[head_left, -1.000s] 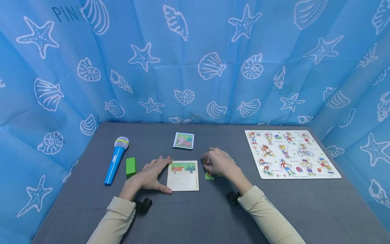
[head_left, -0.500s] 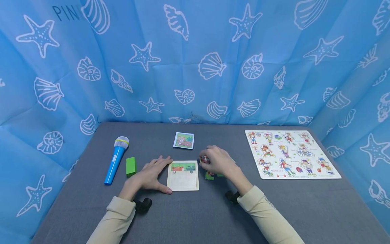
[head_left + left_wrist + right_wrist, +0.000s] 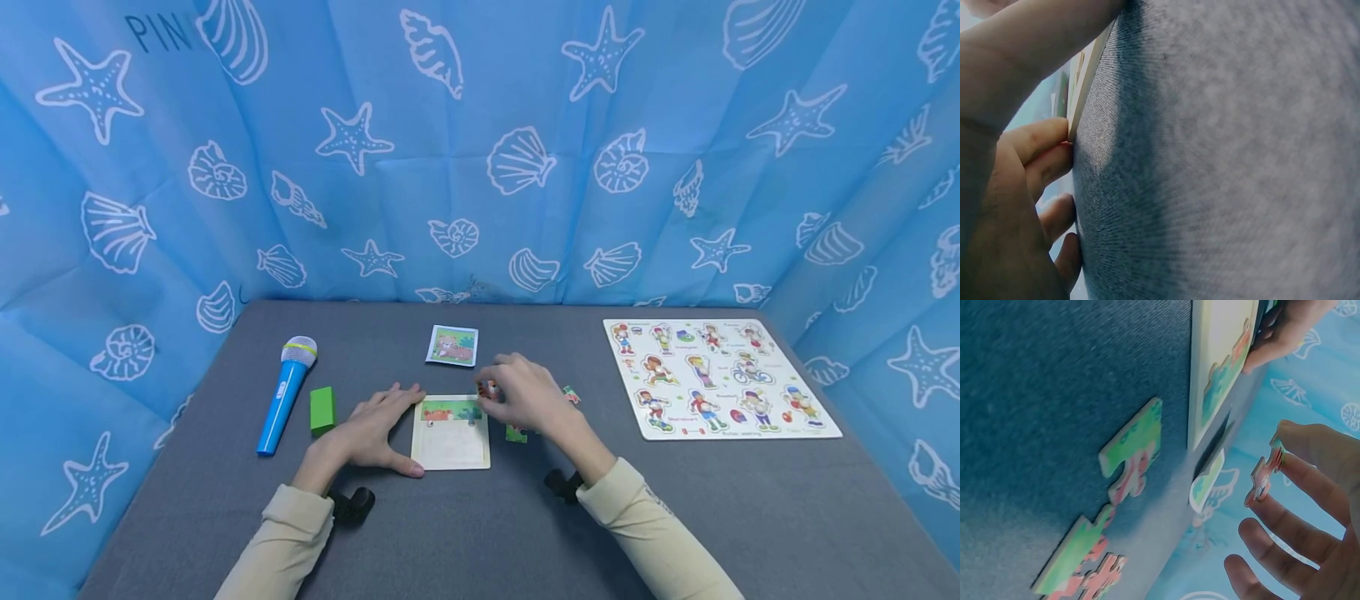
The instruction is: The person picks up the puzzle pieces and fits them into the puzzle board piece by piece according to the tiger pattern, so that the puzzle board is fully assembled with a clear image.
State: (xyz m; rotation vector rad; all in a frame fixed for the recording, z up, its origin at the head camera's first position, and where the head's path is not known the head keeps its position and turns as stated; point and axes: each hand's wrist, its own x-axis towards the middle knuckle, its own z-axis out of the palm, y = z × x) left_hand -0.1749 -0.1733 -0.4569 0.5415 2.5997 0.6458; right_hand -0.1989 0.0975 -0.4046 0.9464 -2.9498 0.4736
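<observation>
A square puzzle tray (image 3: pixel 450 450) lies mid-table, its top strip filled with joined pieces and its lower part bare. My left hand (image 3: pixel 375 429) rests at the tray's left side, fingers spread, with fingertips and thumb touching its edge. My right hand (image 3: pixel 531 398) is over the tray's upper right corner and pinches a jigsaw piece (image 3: pixel 1264 475) between thumb and fingers, raised above the table. In the right wrist view, a green and pink jigsaw piece (image 3: pixel 1138 440) lies on the cloth, with several more pieces (image 3: pixel 1079 553) beyond it.
Behind the tray lies a small picture card (image 3: pixel 453 346). A toy microphone (image 3: pixel 285 400) and a green block (image 3: pixel 322 410) are at left. A white peg puzzle board (image 3: pixel 720 379) with sports figures lies at right. A blue curtain (image 3: pixel 480 208) closes off the back.
My right hand has moved left from the loose pieces to the tray's upper right corner, carrying the jigsaw piece. My left hand has stayed at the tray.
</observation>
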